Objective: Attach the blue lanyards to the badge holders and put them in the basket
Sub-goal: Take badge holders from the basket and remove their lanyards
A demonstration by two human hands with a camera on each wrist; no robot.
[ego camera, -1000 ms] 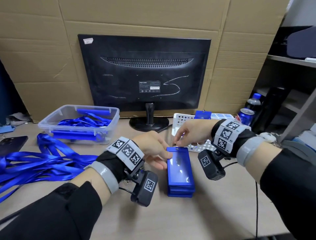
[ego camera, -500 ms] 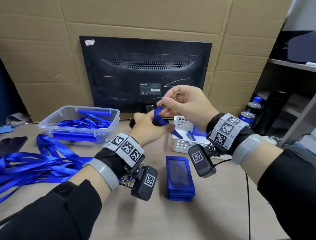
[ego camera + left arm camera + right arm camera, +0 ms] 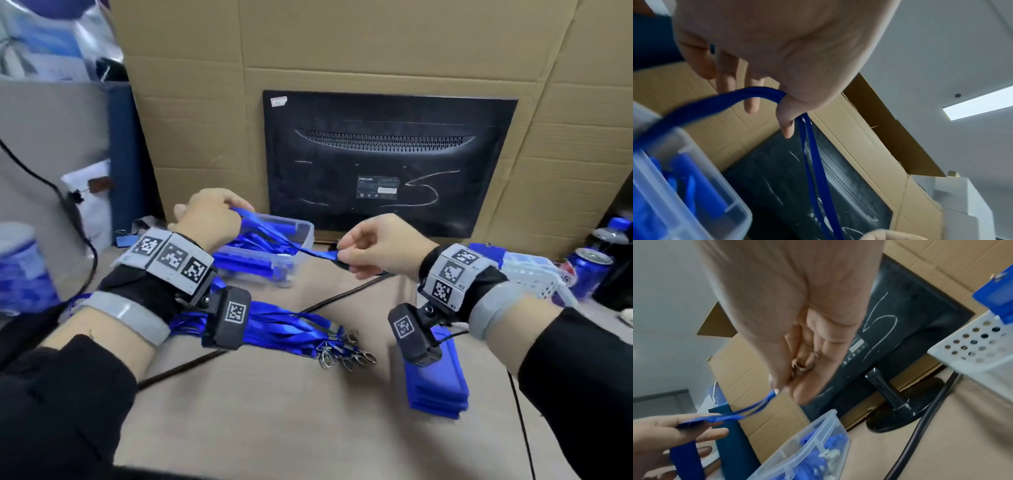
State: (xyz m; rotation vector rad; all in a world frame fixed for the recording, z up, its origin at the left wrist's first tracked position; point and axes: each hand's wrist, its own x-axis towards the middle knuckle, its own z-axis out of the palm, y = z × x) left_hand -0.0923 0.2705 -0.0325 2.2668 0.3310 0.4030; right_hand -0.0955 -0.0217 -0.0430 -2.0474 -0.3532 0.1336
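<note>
Legible writing is scarce. The monitor (image 3: pixel 388 164) shows its back, with a small white sticker at the top left corner and a grey rating label at centre; the print on both is too small to read. White chalk-like scrawls cross the black casing. Both wrists carry grey bands with black-and-white square code markers. A blue drinks can (image 3: pixel 587 272) stands at the far right, its lettering blurred.

The blue lanyard (image 3: pixel 274 236) in work is a flat woven ribbon, doubled into two parallel strands — held above the table, stretched between the two hands over the clear plastic bin (image 3: pixel 301 230). The left hand (image 3: pixel 209 219) has its fingers curled round the strap's loop, which bends over the index finger in the left wrist view. The right hand (image 3: pixel 376 245) pinches the other end between thumb and fingertips; the remaining fingers are curled into the palm.

The clear plastic bin holds more blue ribbon and blue holders. A bundle of lanyards (image 3: pixel 291 329) lies on the near table, their metal clips (image 3: pixel 346 353) fanned to the right. The stack of blue badge holders (image 3: pixel 438 383) lies flat, near right. The white perforated basket (image 3: pixel 534 274) sits at the far right — a blue holder is visible in it.
</note>
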